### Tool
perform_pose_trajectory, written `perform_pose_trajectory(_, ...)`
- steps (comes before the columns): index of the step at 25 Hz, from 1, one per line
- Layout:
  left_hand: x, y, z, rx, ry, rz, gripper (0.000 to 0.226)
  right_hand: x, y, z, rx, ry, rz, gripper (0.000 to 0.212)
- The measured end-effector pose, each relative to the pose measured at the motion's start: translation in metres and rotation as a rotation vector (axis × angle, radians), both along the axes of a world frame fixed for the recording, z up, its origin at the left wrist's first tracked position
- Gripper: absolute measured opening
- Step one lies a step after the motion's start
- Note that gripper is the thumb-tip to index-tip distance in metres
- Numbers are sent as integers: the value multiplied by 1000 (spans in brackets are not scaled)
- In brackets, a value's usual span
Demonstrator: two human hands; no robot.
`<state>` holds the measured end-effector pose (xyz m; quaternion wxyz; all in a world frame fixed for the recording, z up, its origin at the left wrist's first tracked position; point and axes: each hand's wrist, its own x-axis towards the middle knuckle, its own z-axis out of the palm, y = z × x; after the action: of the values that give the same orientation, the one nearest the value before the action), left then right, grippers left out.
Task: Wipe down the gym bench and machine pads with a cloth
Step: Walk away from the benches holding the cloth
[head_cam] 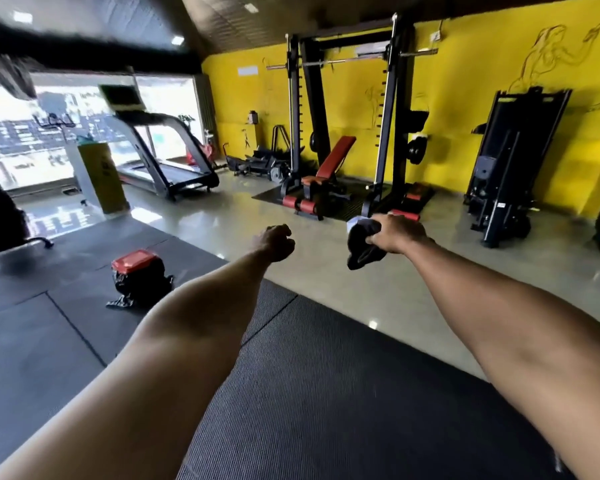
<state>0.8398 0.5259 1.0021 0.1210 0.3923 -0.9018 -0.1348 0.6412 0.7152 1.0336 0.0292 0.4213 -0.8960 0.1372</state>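
Observation:
Both my arms stretch forward over the gym floor. My right hand (397,233) grips a dark bunched cloth (361,245) that hangs below the fist. My left hand (277,242) is curled into a fist and holds nothing. Far ahead, a red-padded incline bench (333,157) stands inside a black rack (347,109) against the yellow wall, with red roller pads (298,204) at its foot. A black weight machine (513,164) stands to the right of the rack. Neither hand is near any pad.
A red-lidded black bin (139,275) sits on the dark rubber mat (326,393) at left. A treadmill (160,157) stands by the bright window. A yellow and white stand (99,174) is left of it. Glossy grey floor (236,220) lies between me and the rack.

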Motion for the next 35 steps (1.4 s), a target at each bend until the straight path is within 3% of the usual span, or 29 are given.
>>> perform_pose_trajectory(7, -137, -104, 23, 4, 21, -95, 42, -86, -98, 14, -67, -39, -61, 46)
perform_pose_trajectory(18, -421, -214, 19, -44, 57, -205, 27, -364, -212, 17, -45, -24, -151, 52)
perform_pose_trajectory(26, -606, -349, -4, -33, -17, -214, 51, -524, -320, 10, -40, -11, -194, 54)
perform_pose_trajectory(29, -644, -389, 2, -52, -4, -233, 37, -582, -383, 0, -36, 7, -192, 51)
perform_pose_trajectory(35, -741, -517, 9, -1, 21, -230, 31, -682, -510, 9, -79, 8, -206, 43)
